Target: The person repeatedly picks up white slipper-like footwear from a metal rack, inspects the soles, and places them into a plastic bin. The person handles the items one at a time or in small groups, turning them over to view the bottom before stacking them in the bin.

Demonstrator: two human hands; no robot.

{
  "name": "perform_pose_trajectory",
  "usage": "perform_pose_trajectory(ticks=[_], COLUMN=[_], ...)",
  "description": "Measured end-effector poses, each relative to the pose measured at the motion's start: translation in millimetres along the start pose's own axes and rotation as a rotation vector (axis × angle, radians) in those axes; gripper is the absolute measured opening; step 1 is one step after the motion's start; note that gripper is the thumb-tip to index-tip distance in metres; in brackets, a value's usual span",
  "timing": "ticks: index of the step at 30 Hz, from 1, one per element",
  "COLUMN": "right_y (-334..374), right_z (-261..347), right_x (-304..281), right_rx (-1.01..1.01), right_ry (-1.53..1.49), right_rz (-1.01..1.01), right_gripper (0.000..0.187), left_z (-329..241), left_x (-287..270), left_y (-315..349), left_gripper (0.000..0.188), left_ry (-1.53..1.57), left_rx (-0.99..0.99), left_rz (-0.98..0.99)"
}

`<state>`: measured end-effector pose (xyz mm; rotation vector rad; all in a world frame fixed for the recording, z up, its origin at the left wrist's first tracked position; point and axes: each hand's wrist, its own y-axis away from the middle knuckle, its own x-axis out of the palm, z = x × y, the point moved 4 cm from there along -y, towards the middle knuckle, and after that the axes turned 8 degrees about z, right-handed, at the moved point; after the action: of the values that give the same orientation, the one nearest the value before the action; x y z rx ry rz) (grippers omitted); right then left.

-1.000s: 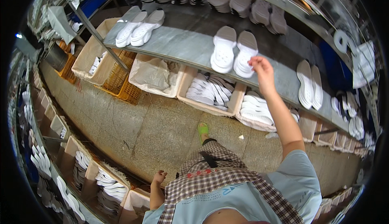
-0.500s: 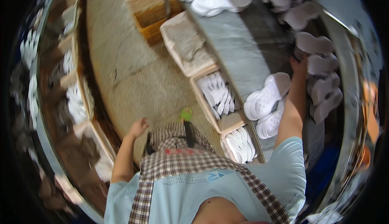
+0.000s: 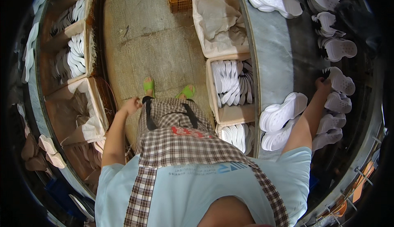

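My right arm stretches across the grey bench to a row of white perforated clogs. At the near end of one clog stack (image 3: 341, 81), my right hand (image 3: 323, 85) is closed against it, the fingertips partly hidden. More white clogs (image 3: 284, 111) lie on the bench beside my right forearm. My left hand (image 3: 130, 105) hangs by the side of my checked apron (image 3: 172, 145), fingers loosely bent, with nothing visible in it.
Lined bins along the bench hold white sole-shaped pieces (image 3: 230, 81); another bin (image 3: 219, 21) shows only its liner. Yellow crates (image 3: 178, 1) stand farther off. To my left runs a rack of lined bins (image 3: 88, 108). My green slippers (image 3: 186, 91) are on the concrete floor.
The view has turned and steadied, and both green slippers now show. My right hand stays at the row of clogs. My left hand's fingers are more bent than before.
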<state>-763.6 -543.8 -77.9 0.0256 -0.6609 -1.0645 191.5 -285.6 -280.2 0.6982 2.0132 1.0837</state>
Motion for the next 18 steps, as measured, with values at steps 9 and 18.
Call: perform_pose_trajectory(ticks=[9,18], right_y=[229,522], right_z=[-23,-157], right_x=[46,49], right_rx=[0.619,0.378], right_ry=[-0.323,-0.042], right_rz=[0.126,0.368], right_gripper=[0.043,0.039], left_z=[-138,-365], left_x=[-135,-162], left_y=[-66,42], left_gripper=[0.048,0.07], left_ry=[-0.224,-0.001], left_rx=[0.419,1.255], left_rz=[-0.072,0.118])
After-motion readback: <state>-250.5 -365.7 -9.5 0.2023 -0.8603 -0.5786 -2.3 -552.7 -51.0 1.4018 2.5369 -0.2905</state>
